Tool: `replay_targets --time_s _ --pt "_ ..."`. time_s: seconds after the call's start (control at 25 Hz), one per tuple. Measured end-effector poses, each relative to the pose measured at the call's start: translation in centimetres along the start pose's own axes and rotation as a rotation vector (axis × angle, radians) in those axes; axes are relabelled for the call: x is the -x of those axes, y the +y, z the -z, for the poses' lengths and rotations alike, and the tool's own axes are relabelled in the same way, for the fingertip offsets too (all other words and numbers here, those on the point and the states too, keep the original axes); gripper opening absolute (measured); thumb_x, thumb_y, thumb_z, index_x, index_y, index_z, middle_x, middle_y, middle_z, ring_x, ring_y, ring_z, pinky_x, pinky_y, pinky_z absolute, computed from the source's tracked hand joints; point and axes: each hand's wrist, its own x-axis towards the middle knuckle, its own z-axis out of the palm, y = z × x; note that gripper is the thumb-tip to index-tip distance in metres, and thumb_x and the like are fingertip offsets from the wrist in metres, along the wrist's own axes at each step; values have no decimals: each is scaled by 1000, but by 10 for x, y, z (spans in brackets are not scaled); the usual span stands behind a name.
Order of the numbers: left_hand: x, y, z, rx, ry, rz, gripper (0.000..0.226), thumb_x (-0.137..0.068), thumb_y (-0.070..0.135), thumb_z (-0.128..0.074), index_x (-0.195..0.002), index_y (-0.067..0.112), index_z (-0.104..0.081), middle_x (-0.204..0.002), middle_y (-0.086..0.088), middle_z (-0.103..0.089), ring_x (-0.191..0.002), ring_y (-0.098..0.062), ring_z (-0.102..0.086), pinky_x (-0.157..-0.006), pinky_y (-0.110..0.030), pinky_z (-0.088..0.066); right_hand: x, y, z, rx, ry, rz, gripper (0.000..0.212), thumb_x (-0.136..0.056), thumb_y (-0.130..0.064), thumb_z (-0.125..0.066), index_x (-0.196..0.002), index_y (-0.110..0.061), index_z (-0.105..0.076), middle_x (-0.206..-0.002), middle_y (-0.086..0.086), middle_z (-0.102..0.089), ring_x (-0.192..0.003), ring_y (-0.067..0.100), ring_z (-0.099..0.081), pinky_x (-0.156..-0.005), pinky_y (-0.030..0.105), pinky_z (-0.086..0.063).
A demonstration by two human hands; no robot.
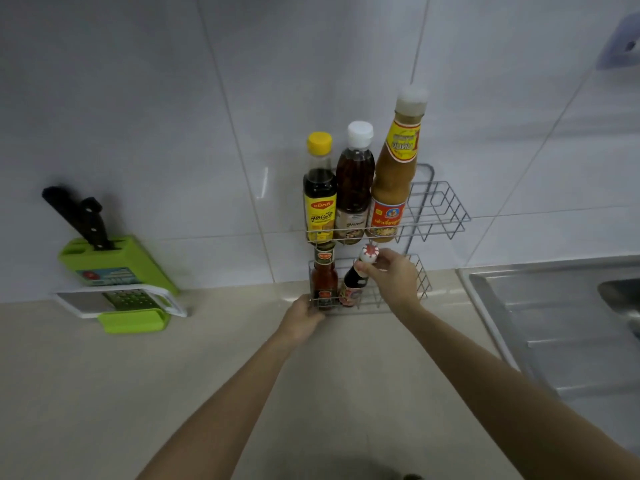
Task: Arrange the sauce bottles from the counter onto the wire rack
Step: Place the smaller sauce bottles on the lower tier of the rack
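Rack: a two-tier silver wire rack [437, 206] is fixed to the white tiled wall, just above the beige tabletop [214, 382].
Upper tier: three tall bottles are stood upright side by side, filling the left part; the right part is left bare, presumably for more.
Lower tier, left: a small red chilli-sauce bottle with a dark label [324, 279] is already seated upright against the left end.
Bottle in hand: a small dark soy-sauce bottle with a red-and-white cap [354, 278] is tilted slightly, its base inside the lower basket just beside the red bottle.
Right hand [390, 277]: the grip is closed on the cap and neck from above, likely so the base can be guided under the upper tier.
Left hand [302, 322]: placed at the lower front-left corner of the basket, seemingly to steady it; whether the wire is clasped cannot be told.
Stage: judged late; no loose bottles are seen on the tabletop.
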Motion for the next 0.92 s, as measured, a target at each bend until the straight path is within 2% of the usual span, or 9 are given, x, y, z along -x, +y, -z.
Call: replay_targets --time_s 0.16,0.2,0.32,0.4,0.56,0.68,0.76,0.84,0.92 --pt "-13 -8 -6 -59 81 -31 37 -84 21 -58 -121 14 -60 -121 -6 -69 -112 -26 -63 -101 -45 -49 -4 -2 -11 105 -27 59 32 -75 -36 -76 -98 -14 -70 -89 2 -73 -82 16 -68 -71 29 -55" --pt "-12 -6 -7 -59 92 -37 37 -86 19 -58 -122 13 -60 -121 -6 -68 -112 -25 -62 -101 -44 -49 -7 -3 -13 132 -40 63 35 -74 -39 -76 -98 -15 -70 -89 2 -73 -81 15 -67 -68 28 -53" --pt "-10 -3 -10 -31 121 -54 37 -87 13 -59 -124 8 -58 -124 -9 -67 -114 -26 -61 -101 -40 -48 -12 1 -17 208 -73 106 39 -76 -43 -74 -100 -12 -69 -92 6 -62 -85 17 -57 -63 23 -40" --pt "-11 -1 -10 11 133 -47 38 -86 8 -59 -124 4 -56 -124 -11 -66 -116 -27 -60 -101 -38 -46 -11 7 -20 189 -95 114 40 -79 -39 -72 -107 -12 -65 -99 6 -59 -93 18 -54 -73 27 -40" --pt "-13 1 -5 35 139 19 39 -86 5 -59 -124 2 -54 -124 -16 -65 -116 -31 -59 -102 -41 -46 -11 14 -19 78 -184 49 36 -82 -27 -70 -112 -10 -60 -107 10 -67 -102 26 -61 -85 38 -51" --pt "-11 4 -1 -3 107 54 44 -86 12 -62 -127 4 -51 -125 -17 -64 -116 -32 -59 -102 -42 -47 -9 14 -17 70 -210 -12 57 -82 -33 -70 -128 -5 -52 -123 13 -63 -115 27 -58 -97 44 -49" --pt "-2 8 2 -46 104 69 46 -87 17 -62 -130 4 -49 -122 -15 -64 -114 -32 -59 -94 -35 -48 -6 19 -13 158 -201 -50 66 -83 -37 -69 -135 -3 -45 -131 14 -58 -121 28 -54 -99 42 -46" --pt "14 13 8 -128 90 50 39 -89 20 -60 -125 5 -53 -115 -13 -64 -111 -30 -60 -86 -29 -46 4 27 -4 272 -181 -47 60 -85 -36 -66 -131 -3 -48 -127 13 -60 -116 28 -57 -93 38 -46" --pt "39 15 14 -212 74 6 31 -89 18 -60 -118 5 -60 -116 -15 -66 -106 -28 -63 -85 -27 -47 22 30 7 378 -202 15 43 -86 -33 -64 -119 -6 -58 -114 11 -67 -105 26 -61 -86 35 -48"
